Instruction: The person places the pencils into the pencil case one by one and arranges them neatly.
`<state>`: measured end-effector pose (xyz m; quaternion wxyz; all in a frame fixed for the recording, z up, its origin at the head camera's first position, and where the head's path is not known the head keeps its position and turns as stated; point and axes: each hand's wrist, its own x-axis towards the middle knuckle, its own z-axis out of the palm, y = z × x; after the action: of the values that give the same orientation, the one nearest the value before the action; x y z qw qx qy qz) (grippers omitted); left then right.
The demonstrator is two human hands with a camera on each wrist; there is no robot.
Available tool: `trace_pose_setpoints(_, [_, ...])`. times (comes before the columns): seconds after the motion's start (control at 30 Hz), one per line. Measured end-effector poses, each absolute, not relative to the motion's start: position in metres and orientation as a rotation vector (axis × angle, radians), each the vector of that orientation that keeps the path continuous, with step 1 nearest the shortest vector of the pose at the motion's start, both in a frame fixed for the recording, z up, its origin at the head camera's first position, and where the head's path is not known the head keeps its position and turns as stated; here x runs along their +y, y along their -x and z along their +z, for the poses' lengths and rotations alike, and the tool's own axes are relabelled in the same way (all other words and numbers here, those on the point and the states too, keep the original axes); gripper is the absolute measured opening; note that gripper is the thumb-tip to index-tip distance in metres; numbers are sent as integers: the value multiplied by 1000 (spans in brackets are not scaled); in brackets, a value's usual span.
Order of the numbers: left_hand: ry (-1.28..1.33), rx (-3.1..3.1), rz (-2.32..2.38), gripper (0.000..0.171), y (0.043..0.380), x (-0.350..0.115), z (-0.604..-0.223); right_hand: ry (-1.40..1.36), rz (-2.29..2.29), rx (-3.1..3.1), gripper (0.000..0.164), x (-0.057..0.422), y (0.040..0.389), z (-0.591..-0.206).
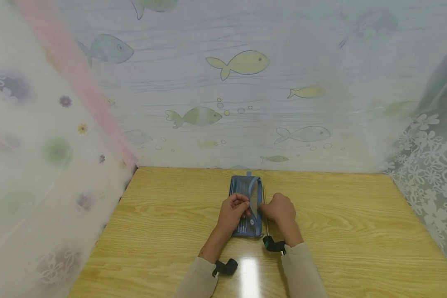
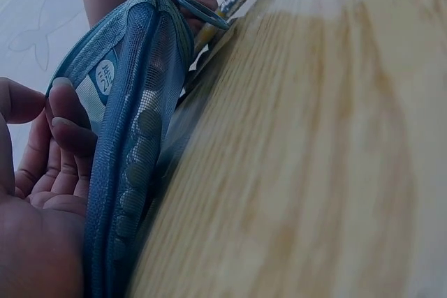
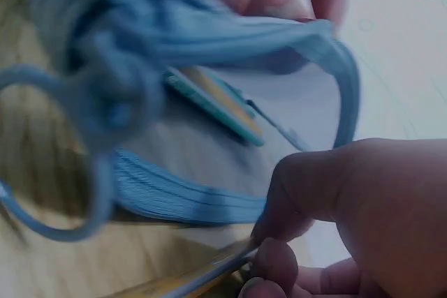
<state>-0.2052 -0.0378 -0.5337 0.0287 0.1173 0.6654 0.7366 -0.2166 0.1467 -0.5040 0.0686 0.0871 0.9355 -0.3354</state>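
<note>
A blue mesh zip pouch (image 1: 242, 227) lies on the table, and its zipped mouth gapes wide in the right wrist view. My left hand (image 1: 233, 213) pinches one edge of that mouth between thumb and fingers. Inside the pouch (image 3: 209, 197) a teal-edged, stick-like item (image 3: 220, 106) shows. A slim yellow pencil (image 1: 266, 219) lies along the pouch's right side, with a second slim grey stick (image 3: 209, 277) against it. At these my right hand (image 1: 282, 211) pinches with thumb and fingertip. Round, coin-like shapes (image 2: 143, 151) show through the mesh in the left wrist view.
The wood-grain table (image 1: 164, 223) runs back to a fish-printed curtain (image 1: 193, 91). A flowered curtain (image 1: 33, 165) borders it on the left, a lacy one (image 1: 432, 157) on the right. A ring (image 3: 49, 232) hangs from the pouch's zip.
</note>
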Motion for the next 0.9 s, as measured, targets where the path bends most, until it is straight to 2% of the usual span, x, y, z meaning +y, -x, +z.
trace_pose_setpoints(0.13, [-358, 2053, 2266, 14, 205, -38, -534, -163, -1088, 2773, 51, 152, 218, -505])
trace_pose_setpoints(0.27, [-341, 2048, 2260, 13, 206, -38, -534, -91, -1200, 2699, 55, 155, 218, -503])
trace_pose_setpoints(0.53, [-343, 2043, 2270, 16, 206, -37, -536, 12, -1351, 2606, 52, 152, 219, -501])
trace_pose_setpoints(0.9, [-346, 2058, 2260, 11, 206, -37, -535, -83, -1446, 2554, 48, 147, 223, -505])
